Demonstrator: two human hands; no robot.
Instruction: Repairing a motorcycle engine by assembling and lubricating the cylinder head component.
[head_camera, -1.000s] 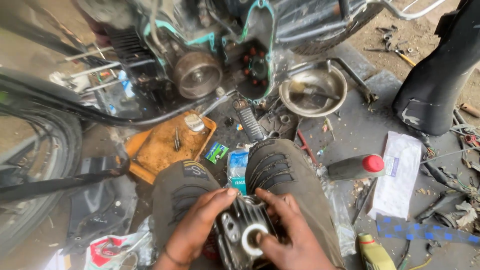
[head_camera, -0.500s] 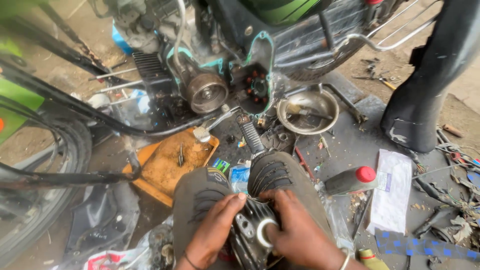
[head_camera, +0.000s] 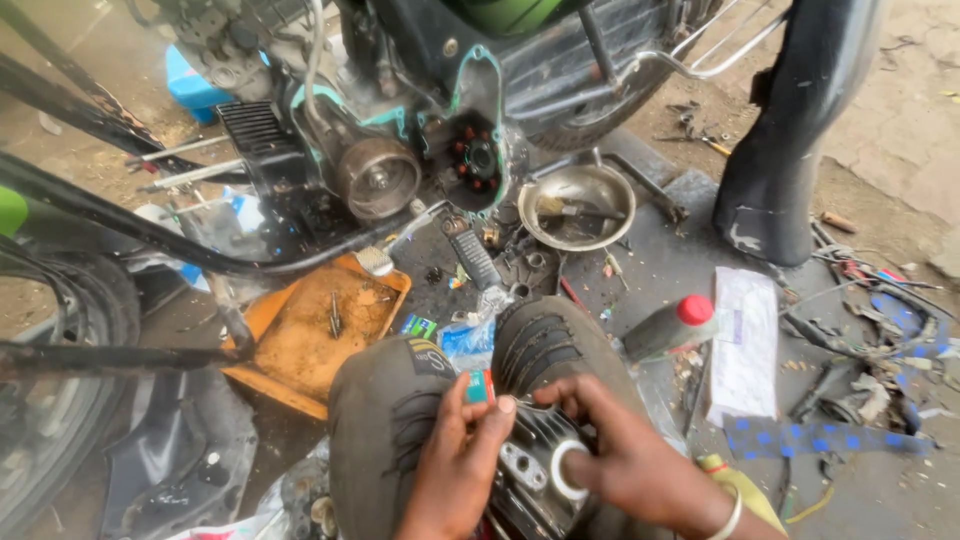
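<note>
A black finned engine cylinder (head_camera: 535, 465) with a round pale bore rests on my knees at the bottom of the head view. My left hand (head_camera: 455, 465) grips its left side, fingers curled over the top edge. My right hand (head_camera: 625, 455) holds the right side, with the thumb at the bore's rim. A metal bangle circles my right wrist. Beyond my knees stands a motorcycle engine (head_camera: 400, 150) with its side cover off, showing a round metal rotor.
An orange tray (head_camera: 310, 335) with bolts lies left of my knees. A metal bowl (head_camera: 578, 205) sits near the engine. A dark bottle with a red cap (head_camera: 665, 328), a white paper (head_camera: 745, 345), scattered wires and a black fender (head_camera: 790, 150) are to the right. A tyre (head_camera: 60, 400) is at the left.
The view has tilted down and shifted. My hands have turned the cylinder slightly on my knees; both stay on it.
</note>
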